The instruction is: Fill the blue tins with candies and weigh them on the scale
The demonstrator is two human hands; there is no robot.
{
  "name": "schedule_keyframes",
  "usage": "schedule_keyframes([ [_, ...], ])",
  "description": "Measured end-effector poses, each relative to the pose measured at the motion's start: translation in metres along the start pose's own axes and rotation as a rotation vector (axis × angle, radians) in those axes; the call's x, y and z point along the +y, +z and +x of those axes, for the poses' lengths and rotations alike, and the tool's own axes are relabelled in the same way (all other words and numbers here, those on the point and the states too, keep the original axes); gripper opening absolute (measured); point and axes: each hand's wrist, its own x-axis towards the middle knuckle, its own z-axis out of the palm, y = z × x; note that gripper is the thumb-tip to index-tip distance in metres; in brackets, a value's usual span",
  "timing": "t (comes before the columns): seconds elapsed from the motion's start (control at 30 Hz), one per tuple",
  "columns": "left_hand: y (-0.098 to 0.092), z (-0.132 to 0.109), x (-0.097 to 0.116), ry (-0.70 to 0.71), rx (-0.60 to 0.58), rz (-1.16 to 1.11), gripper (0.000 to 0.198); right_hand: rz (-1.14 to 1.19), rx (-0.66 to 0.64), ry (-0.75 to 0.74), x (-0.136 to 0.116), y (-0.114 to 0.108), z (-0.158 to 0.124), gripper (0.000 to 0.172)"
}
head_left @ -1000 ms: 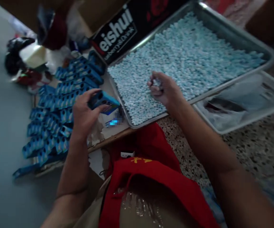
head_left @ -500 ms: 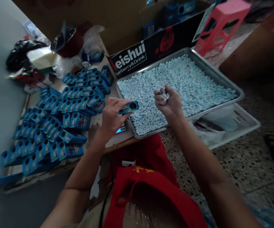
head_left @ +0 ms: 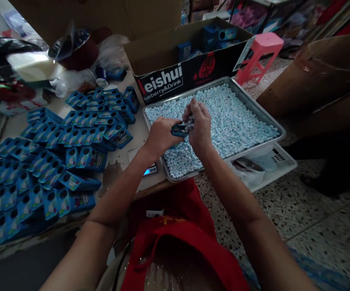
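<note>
Between the thumb and fingers of my left hand [head_left: 163,135] is a small blue box [head_left: 178,130], held over the near left part of the metal tray [head_left: 276,126]. My right hand [head_left: 199,121] is cupped around a few pale candies [head_left: 188,122], right at the opening of the box. Whether some candies are dropping in, I cannot tell. A thick layer of pale blue and white candies [head_left: 232,121] fills the tray below both hands. Beside the tray's left edge, a small digital scale [head_left: 150,171] with a lit display is partly covered by my left forearm.
Many blue boxes [head_left: 84,133] stand in rows on the table to the left. A large carton [head_left: 163,81] with more boxes inside is behind the tray. A pink stool [head_left: 261,52] and a brown carton [head_left: 311,76] are at right. Below the tray sits a white basket [head_left: 279,165].
My right hand has moved left with its candies and now meets the box. My left hand has moved slightly right over the tray, and the box has tipped. The view has shifted.
</note>
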Motion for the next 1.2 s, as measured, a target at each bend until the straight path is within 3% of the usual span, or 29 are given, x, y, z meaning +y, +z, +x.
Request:
schedule_keyframes([
  [0.17,0.001,0.003,-0.002,-0.042,0.028,-0.040,0.061,-0.072,-0.067,0.049,-0.011,0.001,0.000,0.045],
  [0.33,0.003,0.005,-0.002,-0.091,0.036,-0.106,0.075,-0.058,-0.077,-0.014,-0.025,0.003,-0.005,0.047],
  [0.43,0.005,0.000,-0.002,-0.107,0.075,-0.115,0.076,-0.070,-0.065,-0.076,-0.028,-0.013,0.002,0.050],
  [0.53,0.000,-0.014,-0.008,-0.116,0.156,-0.123,0.073,-0.147,0.045,-0.161,-0.023,-0.043,0.016,0.053],
  [0.63,-0.017,-0.041,-0.021,-0.121,0.264,-0.116,0.068,-0.446,0.081,-0.171,-0.009,-0.073,0.020,0.047],
  [0.73,-0.038,-0.075,-0.038,-0.137,0.346,-0.073,0.065,-0.915,-0.142,-0.111,0.004,-0.089,0.005,0.035],
  [0.83,-0.049,-0.106,-0.054,-0.171,0.369,-0.065,0.062,-1.376,-0.366,-0.132,0.008,-0.084,-0.022,0.043],
  [0.9,-0.048,-0.121,-0.061,-0.200,0.365,-0.079,0.060,-1.631,-0.446,-0.121,0.006,-0.073,-0.037,0.060],
  [0.97,-0.042,-0.130,-0.065,-0.231,0.355,-0.082,0.059,-1.796,-0.488,-0.085,0.006,-0.059,-0.045,0.060],
  [1.1,-0.037,-0.140,-0.069,-0.251,0.350,-0.070,0.068,-1.825,-0.491,-0.072,0.009,-0.040,-0.035,0.040],
  [1.2,-0.048,-0.150,-0.068,-0.200,0.363,-0.052,0.074,-1.711,-0.443,-0.067,0.009,-0.041,-0.017,0.030],
])
